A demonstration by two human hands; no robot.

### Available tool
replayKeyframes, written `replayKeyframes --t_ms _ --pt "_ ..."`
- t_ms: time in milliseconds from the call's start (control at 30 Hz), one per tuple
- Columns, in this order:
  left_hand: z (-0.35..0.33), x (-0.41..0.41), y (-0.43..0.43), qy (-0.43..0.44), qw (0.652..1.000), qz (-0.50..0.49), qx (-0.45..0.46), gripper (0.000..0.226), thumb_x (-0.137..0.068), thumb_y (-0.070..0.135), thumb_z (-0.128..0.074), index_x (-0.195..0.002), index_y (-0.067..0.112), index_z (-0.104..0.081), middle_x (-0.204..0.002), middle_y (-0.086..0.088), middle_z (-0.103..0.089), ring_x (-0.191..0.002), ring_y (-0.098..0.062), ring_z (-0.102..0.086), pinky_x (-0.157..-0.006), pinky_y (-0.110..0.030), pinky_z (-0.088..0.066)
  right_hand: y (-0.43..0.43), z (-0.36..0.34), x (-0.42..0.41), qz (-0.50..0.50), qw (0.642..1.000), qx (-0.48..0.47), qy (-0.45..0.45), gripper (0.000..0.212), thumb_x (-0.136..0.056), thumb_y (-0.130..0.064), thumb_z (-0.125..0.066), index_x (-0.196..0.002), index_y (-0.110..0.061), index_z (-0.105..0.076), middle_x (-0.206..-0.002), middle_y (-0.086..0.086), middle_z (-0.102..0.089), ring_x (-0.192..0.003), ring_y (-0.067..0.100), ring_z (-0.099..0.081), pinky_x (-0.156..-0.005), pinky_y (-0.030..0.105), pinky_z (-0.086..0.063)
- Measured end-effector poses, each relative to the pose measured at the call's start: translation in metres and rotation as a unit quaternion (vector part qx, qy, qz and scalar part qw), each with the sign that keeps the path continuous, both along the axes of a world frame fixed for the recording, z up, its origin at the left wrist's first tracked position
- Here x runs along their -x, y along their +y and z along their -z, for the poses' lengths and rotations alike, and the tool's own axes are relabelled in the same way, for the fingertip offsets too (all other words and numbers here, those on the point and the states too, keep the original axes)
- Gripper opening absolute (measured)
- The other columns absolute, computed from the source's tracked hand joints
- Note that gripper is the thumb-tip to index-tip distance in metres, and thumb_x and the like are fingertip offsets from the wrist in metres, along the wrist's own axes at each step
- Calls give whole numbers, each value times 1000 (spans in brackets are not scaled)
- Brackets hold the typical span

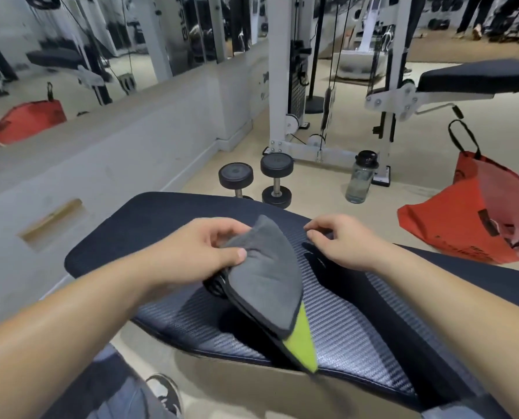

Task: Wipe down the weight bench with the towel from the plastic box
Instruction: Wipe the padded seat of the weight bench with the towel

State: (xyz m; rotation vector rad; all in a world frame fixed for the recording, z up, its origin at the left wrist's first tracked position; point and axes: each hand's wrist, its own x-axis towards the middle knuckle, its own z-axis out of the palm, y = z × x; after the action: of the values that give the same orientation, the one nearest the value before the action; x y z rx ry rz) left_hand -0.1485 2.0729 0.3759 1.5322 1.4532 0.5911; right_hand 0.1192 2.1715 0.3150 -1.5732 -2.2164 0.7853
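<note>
A grey towel [267, 273] with a yellow-green underside hangs folded above the dark padded weight bench [149, 225]. My left hand [200, 252] pinches the towel's upper left part between thumb and fingers. My right hand [340, 240] hovers just right of the towel over the bench pad, fingers curled, holding nothing that I can see. The towel's lower corner points down toward the near edge of the pad. No plastic box is in view.
Two black dumbbells [258, 179] stand on the floor beyond the bench. A clear water bottle [359, 178] and a red bag [473, 219] sit to the right. A white cable machine [285, 86] and a second bench [476, 77] are behind. A mirrored wall runs along the left.
</note>
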Motion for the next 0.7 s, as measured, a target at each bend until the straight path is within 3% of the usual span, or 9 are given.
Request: replayKeyframes --t_ms 67,100,167,233,333,467,600,633,700 --pt "10 10 13 165 986 -36 -17 35 -92 20 -70 -126 26 -67 -126 0 -72 -114 -17 -69 -103 -38 -53 -1 0 3 -2 1000 -1 -8 25 -102 -30 -57 -120 -22 -72 -111 -8 -72 -103 13 -64 -97 28 -48" --pt "17 10 14 271 960 -53 -55 46 -91 32 -69 -135 29 -60 -139 3 -64 -122 -17 -63 -106 -39 -51 -1 0 5 -5 1000 -2 -15 25 -102 -30 -56 -120 -22 -72 -113 -7 -72 -104 14 -64 -98 29 -49" --pt "31 -3 3 368 920 -56 -126 64 -89 58 -58 -148 35 -44 -158 4 -41 -139 -22 -45 -111 -44 -44 -1 1 13 -17 999 0 -36 25 -102 -31 -56 -120 -22 -72 -114 -6 -71 -106 15 -64 -97 29 -48" --pt "49 -30 -14 380 919 -5 -102 75 -86 78 -39 -152 44 -30 -167 0 -22 -150 -31 -27 -119 -52 -31 0 3 25 -38 997 -8 -70 24 -101 -33 -56 -116 -25 -72 -115 -6 -71 -105 17 -64 -96 32 -50" --pt "79 -60 -30 477 871 77 -86 70 -94 72 -24 -157 46 -9 -172 -10 -1 -156 -41 -1 -122 -63 -8 2 4 46 -59 992 -26 -112 25 -99 -40 -54 -112 -29 -72 -116 -5 -67 -107 20 -64 -97 41 -53" --pt "90 10 -5 465 870 85 -140 58 -98 60 -29 -154 53 -16 -171 3 -15 -155 -29 -16 -124 -54 -14 8 3 71 -55 990 -40 -124 25 -98 -41 -52 -110 -31 -72 -113 -6 -64 -107 20 -63 -95 43 -54" --pt "88 80 10 490 869 -59 -30 59 -100 62 -23 -156 52 -10 -172 4 -10 -156 -31 -12 -125 -57 -12 8 1 100 -52 993 -45 -101 24 -99 -40 -53 -112 -32 -71 -109 -10 -61 -108 17 -60 -95 41 -52" --pt "88 79 6 489 871 -54 -18 60 -100 62 -20 -157 51 -6 -172 4 -6 -157 -33 -7 -124 -59 -9 7 0 110 -54 993 -47 -94 25 -98 -40 -53 -113 -31 -71 -108 -10 -60 -109 18 -60 -96 41 -52" --pt "86 70 -14 489 868 47 -65 60 -101 61 -18 -157 51 1 -172 5 1 -158 -33 -1 -125 -58 -4 5 1 134 -69 993 -54 -84 26 -97 -40 -53 -114 -31 -71 -107 -8 -60 -112 20 -61 -97 42 -52"
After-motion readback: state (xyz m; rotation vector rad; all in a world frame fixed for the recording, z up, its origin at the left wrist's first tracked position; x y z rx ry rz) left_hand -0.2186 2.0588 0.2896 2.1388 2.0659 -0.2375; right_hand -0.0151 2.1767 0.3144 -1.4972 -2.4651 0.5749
